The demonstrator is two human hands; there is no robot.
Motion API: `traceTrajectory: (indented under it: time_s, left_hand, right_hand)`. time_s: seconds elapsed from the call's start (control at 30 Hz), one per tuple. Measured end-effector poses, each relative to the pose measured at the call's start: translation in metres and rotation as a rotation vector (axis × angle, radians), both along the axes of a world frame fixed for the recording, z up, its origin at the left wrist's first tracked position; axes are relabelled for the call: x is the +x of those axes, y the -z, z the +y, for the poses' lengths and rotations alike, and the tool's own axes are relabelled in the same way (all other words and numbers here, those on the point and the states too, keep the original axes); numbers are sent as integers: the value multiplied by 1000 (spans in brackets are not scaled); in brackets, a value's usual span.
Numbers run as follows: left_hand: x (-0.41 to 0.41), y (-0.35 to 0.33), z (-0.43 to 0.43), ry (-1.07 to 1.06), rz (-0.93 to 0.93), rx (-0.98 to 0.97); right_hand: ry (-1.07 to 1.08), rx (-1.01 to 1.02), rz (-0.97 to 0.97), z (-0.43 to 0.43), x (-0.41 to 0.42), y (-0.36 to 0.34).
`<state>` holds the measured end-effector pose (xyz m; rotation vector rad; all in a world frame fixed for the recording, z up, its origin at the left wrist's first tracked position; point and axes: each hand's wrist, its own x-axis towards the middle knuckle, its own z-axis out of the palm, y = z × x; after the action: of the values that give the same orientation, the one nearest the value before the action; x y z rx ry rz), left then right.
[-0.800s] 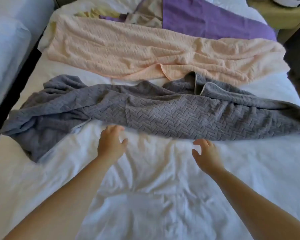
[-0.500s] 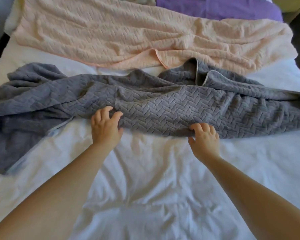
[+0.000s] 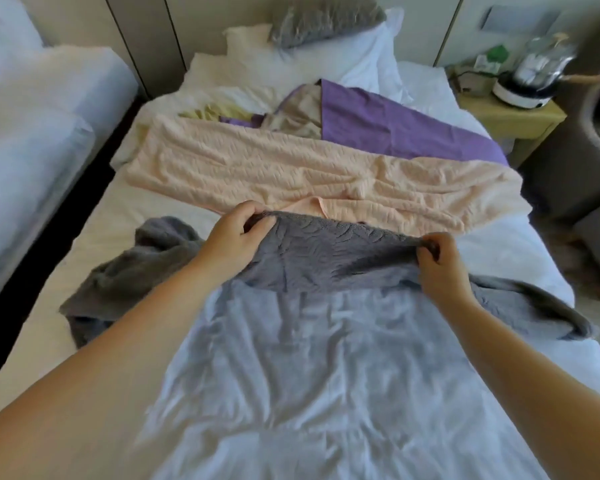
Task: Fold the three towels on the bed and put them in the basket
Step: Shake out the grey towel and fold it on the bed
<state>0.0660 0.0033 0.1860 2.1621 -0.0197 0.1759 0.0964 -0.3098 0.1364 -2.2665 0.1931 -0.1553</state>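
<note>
From the head view, the grey towel (image 3: 312,251) lies with its long axis across the bed (image 3: 326,375), running left to right. Its middle is held up off the white sheet and both ends trail down onto the mattress, one bunched at the left edge and one drooping at the right. The cloth is mid-grey with a raised zigzag weave, and it is crumpled rather than flat.

The left hand (image 3: 236,233) grips the towel's raised edge, fingers curled over the top and the thumb pinching from the near side. The right hand (image 3: 440,261) pinches the same edge further right, its fingers tightly curled round a gathered fold. The stretch of towel between the two hands is pulled fairly taut.

Just beyond it the peach towel (image 3: 291,168) also lies crosswise, spread out but wrinkled, with the same raised weave and one hemmed corner turned up close to the grey edge. Further back is the purple towel (image 3: 388,129), partly tucked under the peach one, with beige and yellow cloth showing at its left.

White pillows (image 3: 347,60) sit at the head of the bed. A small wooden counter (image 3: 520,116) at the right carries a blurred appliance (image 3: 530,77) on a white base
</note>
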Motion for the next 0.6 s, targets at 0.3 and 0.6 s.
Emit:
traceTrajectory:
  time_s: [0.3, 0.6]
  left_hand:
    - [-48, -242, -31, 55, -212, -439]
    - [-89, -264, -72, 76, -258, -476]
  right_hand:
    - [-150, 54, -112, 9, -20, -199]
    - [-581, 455, -112, 65, -145, -233]
